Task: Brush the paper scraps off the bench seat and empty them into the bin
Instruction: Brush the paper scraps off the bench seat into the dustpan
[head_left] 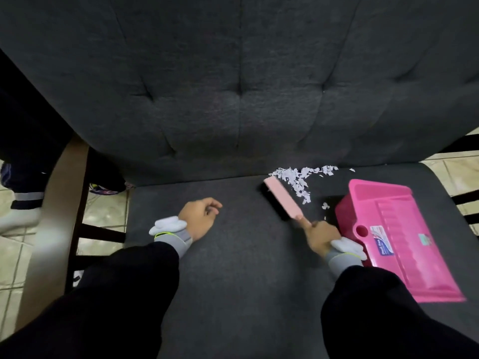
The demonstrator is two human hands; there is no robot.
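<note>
Sleeves, dark ones, reach in from the near edge over the grey bench seat (233,281). The left hand (201,216) rests on the fabric with fingers loosely curled and holds nothing. The right hand (320,235) grips the handle of a pink brush (281,196), forefinger laid along it. The dark bristles are down on the seat and point away toward the backrest (233,86).

Just right of that hand lies a pink dustpan (396,229), flat on the seat. I can't tell which way its mouth faces. Beyond the brush head the paper scraps (298,178) are strewn along the seam where seat meets backrest, with a few strays trailing toward the pan. No bin is in sight.

To my eye the job is still at the gathering stage. Short, light strokes drawn from the seam toward the pan should herd the bits without flicking them. The idle hand would do well to steady the pan with its lip pressed to the fabric.
</note>
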